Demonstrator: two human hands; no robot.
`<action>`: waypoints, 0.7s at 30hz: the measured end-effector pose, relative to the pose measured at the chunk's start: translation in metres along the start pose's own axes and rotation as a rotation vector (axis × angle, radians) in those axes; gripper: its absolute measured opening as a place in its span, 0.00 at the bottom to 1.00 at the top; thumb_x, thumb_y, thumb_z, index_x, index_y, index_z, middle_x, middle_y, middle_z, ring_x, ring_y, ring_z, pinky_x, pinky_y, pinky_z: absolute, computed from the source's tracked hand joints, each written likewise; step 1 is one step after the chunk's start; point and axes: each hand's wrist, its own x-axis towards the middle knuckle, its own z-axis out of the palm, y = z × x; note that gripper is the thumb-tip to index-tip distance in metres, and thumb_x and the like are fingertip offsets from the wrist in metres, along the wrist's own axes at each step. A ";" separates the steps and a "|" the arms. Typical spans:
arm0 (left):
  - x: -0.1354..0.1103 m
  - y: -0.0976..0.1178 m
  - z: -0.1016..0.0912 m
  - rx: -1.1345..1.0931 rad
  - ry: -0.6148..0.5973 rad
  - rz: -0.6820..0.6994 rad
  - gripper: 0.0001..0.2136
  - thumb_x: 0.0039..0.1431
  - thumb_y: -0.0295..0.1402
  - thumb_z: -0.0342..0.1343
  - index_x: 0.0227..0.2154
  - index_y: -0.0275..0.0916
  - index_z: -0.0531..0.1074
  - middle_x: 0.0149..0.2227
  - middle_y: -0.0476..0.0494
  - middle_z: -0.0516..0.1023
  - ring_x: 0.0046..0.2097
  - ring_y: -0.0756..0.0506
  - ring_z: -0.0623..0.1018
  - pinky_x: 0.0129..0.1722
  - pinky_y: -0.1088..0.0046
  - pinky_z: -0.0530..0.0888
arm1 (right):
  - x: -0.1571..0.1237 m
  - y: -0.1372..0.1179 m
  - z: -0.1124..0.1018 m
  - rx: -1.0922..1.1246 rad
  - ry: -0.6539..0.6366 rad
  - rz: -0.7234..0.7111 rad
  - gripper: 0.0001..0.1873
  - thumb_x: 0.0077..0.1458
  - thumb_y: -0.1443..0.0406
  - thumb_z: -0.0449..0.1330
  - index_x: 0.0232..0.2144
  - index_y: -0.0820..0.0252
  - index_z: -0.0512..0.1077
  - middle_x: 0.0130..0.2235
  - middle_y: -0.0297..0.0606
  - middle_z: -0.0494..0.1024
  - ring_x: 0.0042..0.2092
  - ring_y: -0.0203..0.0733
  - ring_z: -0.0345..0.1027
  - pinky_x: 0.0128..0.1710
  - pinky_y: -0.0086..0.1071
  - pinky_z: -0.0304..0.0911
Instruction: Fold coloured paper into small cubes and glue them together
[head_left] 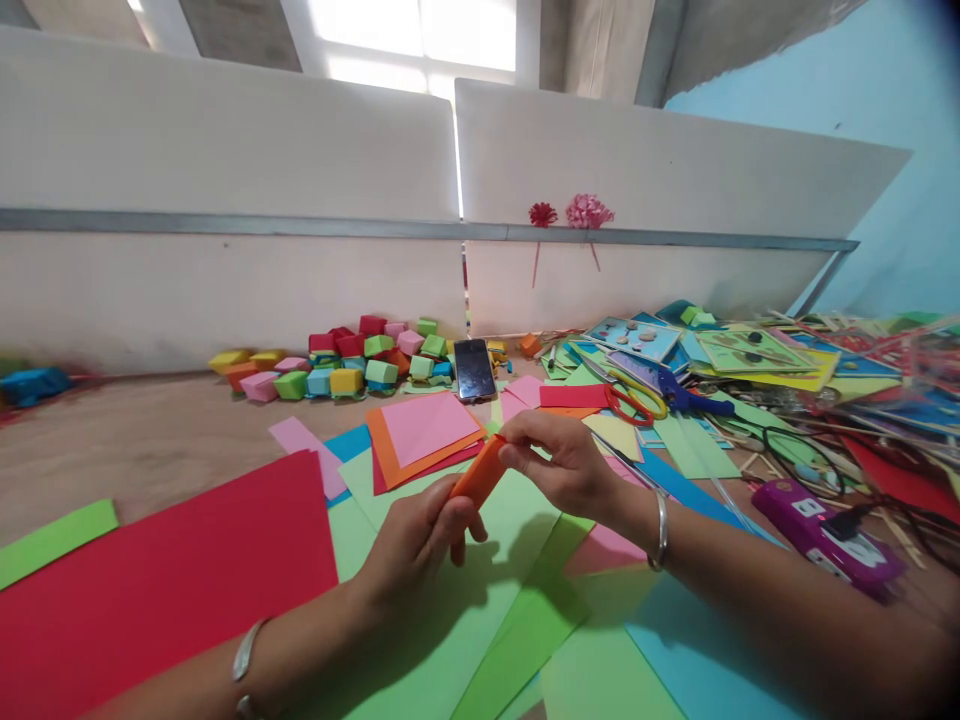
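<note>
Both hands hold a folded strip of orange paper (481, 472) above the table. My left hand (417, 540) pinches its lower end with fingers closed. Its upper end is pinched by my right hand (564, 462) between thumb and fingertips. Under the hands lie light green sheets (517, 600). A silver bangle sits on each wrist.
A large red sheet (165, 570) lies at the left, blue paper (697, 650) at the right. Pink and orange squares (424, 430), a phone (474, 368), several coloured paper boxes (352, 360), red-handled scissors (634, 400), a purple device (825, 530) and cluttered cards (750, 350) lie beyond.
</note>
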 end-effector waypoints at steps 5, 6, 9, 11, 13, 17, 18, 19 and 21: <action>-0.005 0.003 0.002 0.035 -0.032 -0.037 0.29 0.66 0.56 0.38 0.29 0.37 0.73 0.24 0.47 0.76 0.19 0.51 0.71 0.22 0.75 0.68 | 0.002 -0.001 -0.002 0.095 -0.091 0.091 0.03 0.55 0.66 0.62 0.30 0.59 0.70 0.28 0.32 0.72 0.29 0.34 0.64 0.30 0.28 0.61; -0.005 0.005 0.002 0.049 -0.035 -0.045 0.30 0.67 0.56 0.37 0.29 0.37 0.74 0.24 0.46 0.76 0.20 0.51 0.71 0.23 0.75 0.68 | 0.002 -0.001 -0.002 0.084 -0.096 0.091 0.03 0.55 0.66 0.62 0.30 0.58 0.70 0.28 0.32 0.72 0.29 0.34 0.64 0.30 0.28 0.61; -0.003 0.011 0.000 0.145 0.009 0.014 0.26 0.66 0.54 0.41 0.31 0.38 0.74 0.25 0.47 0.75 0.23 0.48 0.72 0.24 0.74 0.67 | 0.001 0.000 -0.001 0.031 -0.066 0.072 0.07 0.57 0.66 0.60 0.27 0.58 0.68 0.26 0.31 0.70 0.28 0.34 0.61 0.28 0.28 0.58; -0.001 0.014 -0.002 0.220 0.117 0.073 0.19 0.63 0.51 0.50 0.34 0.39 0.72 0.25 0.49 0.73 0.25 0.48 0.71 0.24 0.74 0.67 | 0.000 -0.001 0.000 0.011 -0.039 0.063 0.09 0.57 0.65 0.58 0.25 0.58 0.66 0.25 0.30 0.67 0.28 0.33 0.59 0.28 0.28 0.57; 0.000 0.015 -0.002 0.265 0.247 0.108 0.14 0.60 0.47 0.56 0.33 0.40 0.70 0.25 0.52 0.71 0.24 0.49 0.69 0.23 0.75 0.66 | 0.000 -0.002 0.000 0.018 -0.018 0.086 0.11 0.58 0.64 0.57 0.23 0.58 0.64 0.24 0.30 0.65 0.27 0.33 0.57 0.28 0.28 0.55; 0.000 0.017 -0.002 0.278 0.332 0.178 0.12 0.62 0.40 0.54 0.25 0.41 0.66 0.22 0.54 0.66 0.22 0.51 0.65 0.22 0.77 0.63 | 0.000 -0.005 0.001 0.040 0.034 0.165 0.14 0.58 0.62 0.55 0.22 0.57 0.61 0.24 0.29 0.62 0.27 0.33 0.55 0.27 0.29 0.53; 0.000 0.017 -0.002 0.277 0.318 0.199 0.13 0.63 0.38 0.53 0.24 0.41 0.66 0.21 0.54 0.66 0.22 0.51 0.66 0.22 0.77 0.63 | -0.001 -0.005 0.002 0.035 0.047 0.169 0.14 0.58 0.62 0.55 0.21 0.57 0.60 0.24 0.30 0.62 0.27 0.33 0.55 0.27 0.29 0.52; 0.000 0.016 -0.003 0.273 0.301 0.220 0.14 0.64 0.37 0.52 0.23 0.40 0.66 0.21 0.54 0.66 0.22 0.51 0.66 0.22 0.77 0.63 | -0.001 -0.005 0.002 0.028 0.056 0.169 0.14 0.58 0.62 0.55 0.21 0.57 0.60 0.24 0.30 0.63 0.27 0.34 0.56 0.27 0.29 0.52; 0.003 0.014 -0.004 0.264 0.257 0.249 0.15 0.65 0.35 0.50 0.22 0.40 0.68 0.21 0.52 0.68 0.23 0.51 0.69 0.24 0.77 0.65 | -0.003 -0.004 0.004 0.010 0.078 0.161 0.14 0.58 0.63 0.55 0.21 0.57 0.60 0.24 0.31 0.64 0.28 0.34 0.56 0.28 0.30 0.53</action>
